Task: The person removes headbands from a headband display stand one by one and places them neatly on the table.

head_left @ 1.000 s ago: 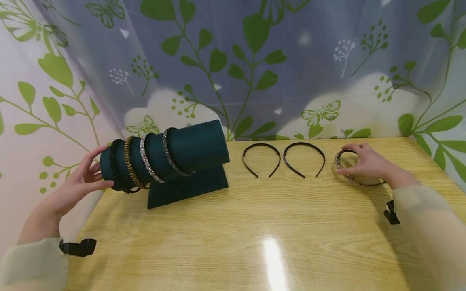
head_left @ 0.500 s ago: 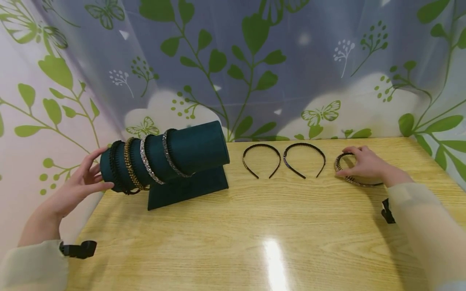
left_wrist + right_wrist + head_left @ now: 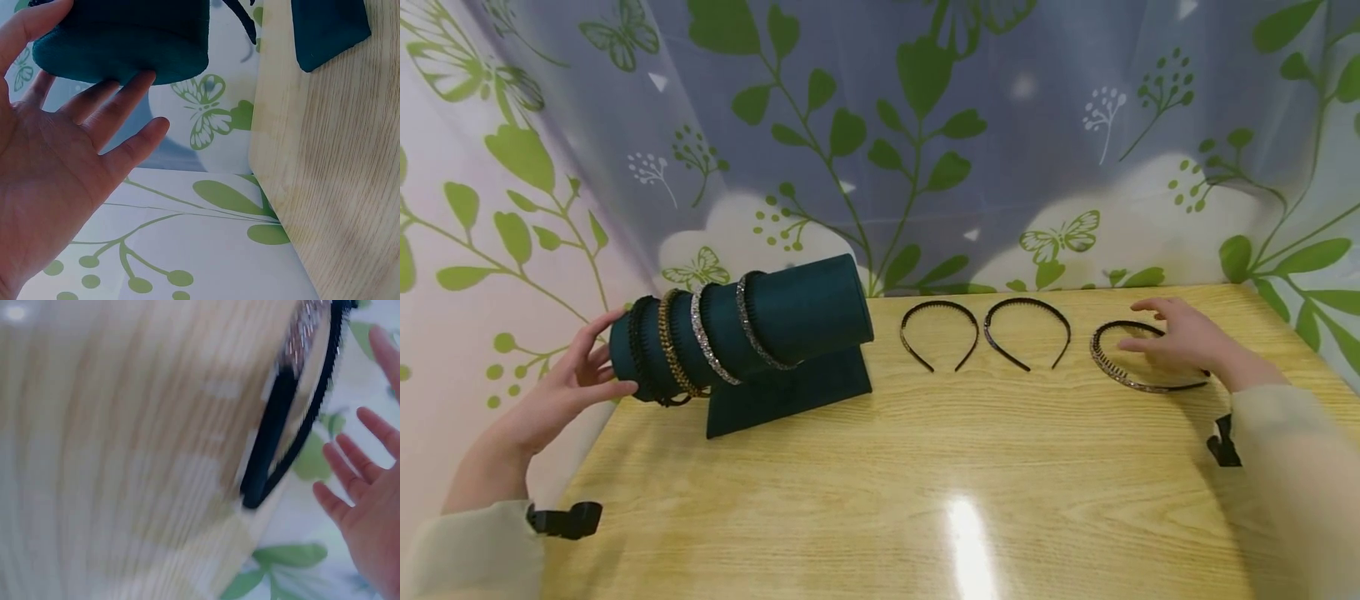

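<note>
My left hand (image 3: 568, 379) grips the left end of a dark green velvet headband stand (image 3: 812, 304), thumb in front and index finger behind. In the left wrist view other fingers touch its flat end (image 3: 125, 53). Around its roll sit several headbands: black (image 3: 638, 346), gold (image 3: 670, 346), silver (image 3: 703, 337) and dark glittery (image 3: 748, 321). At the right, my right hand (image 3: 1187, 342) hovers with spread fingers over a jewelled black toothed headband (image 3: 1112, 371) lying on the table. In the right wrist view, the fingers stand apart from this headband (image 3: 275, 419).
Two thin black headbands, one (image 3: 940, 302) left and one (image 3: 1030, 301) right, lie side by side on the wooden table (image 3: 850, 483) between stand and right hand. A curtain with leaf and butterfly prints (image 3: 865, 192) hangs right behind the table's back edge.
My right hand has let go of the jewelled headband and its fingers have spread, lifting slightly off to the right. The left hand and the stand have stayed in place.
</note>
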A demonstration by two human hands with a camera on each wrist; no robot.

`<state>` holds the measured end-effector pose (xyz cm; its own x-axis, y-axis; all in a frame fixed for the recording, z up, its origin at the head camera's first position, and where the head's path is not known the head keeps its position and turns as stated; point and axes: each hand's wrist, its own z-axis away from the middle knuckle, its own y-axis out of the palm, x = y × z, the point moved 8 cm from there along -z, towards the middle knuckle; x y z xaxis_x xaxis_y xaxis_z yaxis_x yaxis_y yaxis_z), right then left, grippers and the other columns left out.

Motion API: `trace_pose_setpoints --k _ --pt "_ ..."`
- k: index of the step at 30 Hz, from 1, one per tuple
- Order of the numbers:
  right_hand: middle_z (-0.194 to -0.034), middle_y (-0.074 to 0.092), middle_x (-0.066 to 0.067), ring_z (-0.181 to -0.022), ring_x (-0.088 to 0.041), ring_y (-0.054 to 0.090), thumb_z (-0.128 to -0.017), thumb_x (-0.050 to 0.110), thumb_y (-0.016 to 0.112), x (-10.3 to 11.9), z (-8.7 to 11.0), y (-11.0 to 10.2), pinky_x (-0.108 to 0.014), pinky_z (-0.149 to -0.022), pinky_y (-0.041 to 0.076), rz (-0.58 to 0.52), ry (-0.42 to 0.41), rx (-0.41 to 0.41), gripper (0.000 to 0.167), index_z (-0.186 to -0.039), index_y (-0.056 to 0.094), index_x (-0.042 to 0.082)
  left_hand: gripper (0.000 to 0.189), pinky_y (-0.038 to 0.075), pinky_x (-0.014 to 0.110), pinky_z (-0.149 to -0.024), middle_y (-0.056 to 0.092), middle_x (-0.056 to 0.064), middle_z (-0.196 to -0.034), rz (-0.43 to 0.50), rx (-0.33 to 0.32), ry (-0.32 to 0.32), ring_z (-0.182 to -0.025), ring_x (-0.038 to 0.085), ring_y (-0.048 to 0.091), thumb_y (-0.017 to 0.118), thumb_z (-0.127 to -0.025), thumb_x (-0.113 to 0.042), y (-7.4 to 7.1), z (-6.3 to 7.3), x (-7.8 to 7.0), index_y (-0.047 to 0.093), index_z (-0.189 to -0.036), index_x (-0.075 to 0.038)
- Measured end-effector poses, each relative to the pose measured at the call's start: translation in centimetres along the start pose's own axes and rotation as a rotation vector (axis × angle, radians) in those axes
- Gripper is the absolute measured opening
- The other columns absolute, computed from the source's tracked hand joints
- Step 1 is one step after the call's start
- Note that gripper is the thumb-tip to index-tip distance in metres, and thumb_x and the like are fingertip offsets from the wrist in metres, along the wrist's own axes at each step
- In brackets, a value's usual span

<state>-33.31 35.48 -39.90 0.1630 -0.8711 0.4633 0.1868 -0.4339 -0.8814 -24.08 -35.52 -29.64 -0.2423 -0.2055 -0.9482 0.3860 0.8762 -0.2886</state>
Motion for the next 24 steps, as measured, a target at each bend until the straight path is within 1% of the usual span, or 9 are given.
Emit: trace_pose_setpoints --k 3,5,7,9,12,15,20,22,24 --pt "-0.134 0.035 -0.039 -0.114 -0.054 0.043 -0.095 0.036 0.064 -0.9 1.2 -1.3 -0.066 -0.086 0.037 0.005 -0.031 -0.045 0.064 -0.134 0.044 -0.01 0.088 0.048 0.019 -0.084 0.047 -0.009 -0.135 0.0 -0.002 0.003 -0.115 0.003 0.055 0.049 -0.092 0.019 -0.1 0.1 0.1 0.012 -0.156 -0.028" --pt "-0.129 0.043 -0.038 -0.109 -0.053 0.048 -0.096 0.027 0.063 -1.7 2.0 -1.7 -0.064 -0.084 0.04 0.011 -0.05 -0.064 0.051 -0.128 0.05 -0.011 0.088 0.048 0.02 -0.084 0.047 -0.009 -0.135 0.001 0.0 0.008 -0.115 0.003 0.055 0.048 -0.092 0.019 -0.1 0.2 0.1 0.012 -0.156 -0.028" --pt "-0.123 0.049 -0.038 -0.104 -0.052 0.053 -0.096 0.019 0.062 -2.4 2.8 -1.9 -0.062 -0.08 0.043 0.018 -0.07 -0.07 0.041 -0.123 0.054 -0.012 0.087 0.048 0.02 -0.084 0.046 -0.008 -0.136 0.0 -0.002 0.007 -0.115 0.003 0.055 0.048 -0.092 0.019 -0.1 0.1 0.1 0.011 -0.156 -0.027" --pt "-0.118 0.053 -0.038 -0.098 -0.051 0.056 -0.095 0.012 0.063 -3.0 3.4 -1.8 -0.057 -0.077 0.047 0.023 -0.083 -0.065 0.036 -0.12 0.056 -0.013 0.087 0.048 0.019 -0.084 0.046 -0.008 -0.135 -0.004 -0.007 0.003 -0.115 0.003 0.055 0.049 -0.092 0.018 -0.1 0.0 0.1 0.011 -0.156 -0.026" --pt "-0.11 0.058 -0.034 -0.091 -0.045 0.061 -0.093 0.006 0.064 -3.8 3.9 -1.4 -0.045 -0.07 0.051 0.031 -0.081 -0.04 0.032 -0.117 0.057 -0.013 0.087 0.048 0.019 -0.084 0.048 -0.007 -0.134 -0.01 -0.013 -0.006 -0.115 0.003 0.056 0.05 -0.092 0.018 -0.2 -0.1 0.2 0.011 -0.156 -0.026" --pt "-0.102 0.063 -0.025 -0.084 -0.036 0.065 -0.092 0.006 0.066 -4.1 3.9 -1.0 -0.035 -0.064 0.05 0.048 -0.074 -0.02 0.029 -0.115 0.06 -0.011 0.088 0.048 0.019 -0.084 0.049 -0.007 -0.133 -0.017 -0.017 -0.018 -0.113 0.004 0.057 0.051 -0.092 0.018 -0.2 -0.2 0.3 0.011 -0.156 -0.027" --pt "-0.093 0.066 -0.011 -0.077 -0.023 0.064 -0.091 0.007 0.067 -3.9 4.0 -0.6 -0.031 -0.062 0.048 0.075 -0.082 0.008 0.028 -0.114 0.063 -0.009 0.087 0.047 0.019 -0.084 0.049 -0.007 -0.133 -0.032 -0.024 -0.038 -0.113 0.003 0.057 0.052 -0.092 0.016 -0.2 -0.1 0.4 0.011 -0.156 -0.028" --pt "-0.092 0.066 -0.007 -0.075 -0.018 0.063 -0.091 0.007 0.068 -3.8 4.0 -0.4 -0.031 -0.061 0.048 0.062 -0.088 0.029 0.031 -0.116 0.062 -0.01 0.087 0.047 0.019 -0.084 0.049 -0.007 -0.133 -0.032 -0.025 -0.038 -0.113 0.003 0.057 0.051 -0.092 0.016 -0.2 -0.1 0.4 0.01 -0.156 -0.027" --pt "-0.092 0.066 -0.006 -0.075 -0.014 0.062 -0.089 0.009 0.07 -3.7 4.1 -0.2 -0.029 -0.061 0.047 0.031 -0.078 0.048 0.036 -0.118 0.061 -0.01 0.087 0.047 0.019 -0.084 0.049 -0.007 -0.132 -0.028 -0.025 -0.035 -0.113 0.003 0.057 0.051 -0.092 0.017 -0.2 0.0 0.3 0.01 -0.156 -0.027"
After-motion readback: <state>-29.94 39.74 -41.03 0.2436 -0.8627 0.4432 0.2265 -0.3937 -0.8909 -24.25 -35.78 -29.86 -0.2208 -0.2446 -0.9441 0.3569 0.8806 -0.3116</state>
